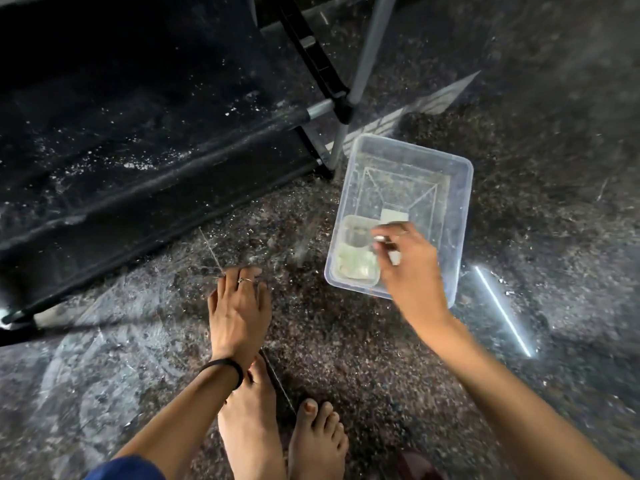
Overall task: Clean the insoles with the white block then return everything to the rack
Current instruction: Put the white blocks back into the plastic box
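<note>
A clear plastic bin (453,188) stands on the floor beside the rack's corner post. Inside it lie a small clear tub (356,268) with pale greenish contents and a white piece (394,215) just beyond my fingertips. My right hand (408,268) hovers over the bin's near end, its curled fingers pinching a small white block (394,258); motion blur hides the exact grip. My left hand (239,306) rests flat on the floor with straight fingers, a ring on one finger and a black band at the wrist. No insoles are in view.
The rack's black fabric shelf (121,140), dusted with white specks, fills the upper left, with metal tubes (363,60) meeting at its corner. Speckled stone floor (519,116) lies all around. My bare feet (277,431) stand at the bottom centre.
</note>
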Demonstrator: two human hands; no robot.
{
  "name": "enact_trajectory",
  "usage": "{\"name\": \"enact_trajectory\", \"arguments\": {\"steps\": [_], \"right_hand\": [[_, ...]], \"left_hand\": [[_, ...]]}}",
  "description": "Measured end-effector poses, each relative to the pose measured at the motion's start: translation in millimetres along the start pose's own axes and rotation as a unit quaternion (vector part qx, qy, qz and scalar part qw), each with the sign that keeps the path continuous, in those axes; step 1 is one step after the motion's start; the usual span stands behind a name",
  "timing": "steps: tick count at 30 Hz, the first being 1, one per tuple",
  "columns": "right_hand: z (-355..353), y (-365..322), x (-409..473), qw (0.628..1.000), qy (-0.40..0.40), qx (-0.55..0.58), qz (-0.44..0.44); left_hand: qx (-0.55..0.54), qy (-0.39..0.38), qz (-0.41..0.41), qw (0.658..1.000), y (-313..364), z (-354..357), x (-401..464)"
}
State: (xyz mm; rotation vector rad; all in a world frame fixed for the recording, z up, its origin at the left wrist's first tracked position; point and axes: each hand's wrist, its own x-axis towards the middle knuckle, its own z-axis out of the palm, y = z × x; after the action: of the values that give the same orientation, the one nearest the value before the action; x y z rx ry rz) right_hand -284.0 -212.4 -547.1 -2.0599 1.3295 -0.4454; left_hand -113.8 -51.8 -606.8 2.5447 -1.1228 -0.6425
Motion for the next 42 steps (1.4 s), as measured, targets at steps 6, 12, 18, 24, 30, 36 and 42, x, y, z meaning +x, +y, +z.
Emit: {"name": "enact_trajectory", "arguments": {"steps": [6, 12, 18, 24, 30, 36, 42], "right_hand": [[-24.6, 74.9, 21.4, 0.990, -0.028, -0.002, 0.140], [-8.6, 94.9, 41.4, 0.981, -0.129, -0.032, 0.143], [-12.2, 92.8, 41.8, 0.978, -0.151, -0.044, 0.137], [-13.4, 92.9, 39.1, 0.979, -0.135, -0.116, 0.096], [-11.7, 94.2, 32.4, 0.980, -0.126, -0.133, 0.073], [-25.6, 82.1, 23.6, 0.993, -0.010, -0.097, 0.060], [-37.8, 83.2, -15.2, 0.969, 0.065, -0.029, 0.238]], "left_hand": [[-0.008, -0.003, 0.026, 1.000, 17.9, 5.5, 4.1], [-0.029, -0.011, 0.059, 0.998, 39.6, 12.2, 7.6], [-0.037, -0.019, 0.078, 0.996, 46.3, 13.6, 7.8], [-0.025, -0.035, 0.079, 0.996, 44.1, 17.0, 0.8], [-0.021, -0.020, 0.110, 0.993, 55.5, 17.6, -1.1], [-0.128, -0.077, 0.050, 0.987, 80.6, 21.4, 0.5], [-0.221, -0.147, -0.034, 0.964, 98.0, 29.6, 7.8]]}}
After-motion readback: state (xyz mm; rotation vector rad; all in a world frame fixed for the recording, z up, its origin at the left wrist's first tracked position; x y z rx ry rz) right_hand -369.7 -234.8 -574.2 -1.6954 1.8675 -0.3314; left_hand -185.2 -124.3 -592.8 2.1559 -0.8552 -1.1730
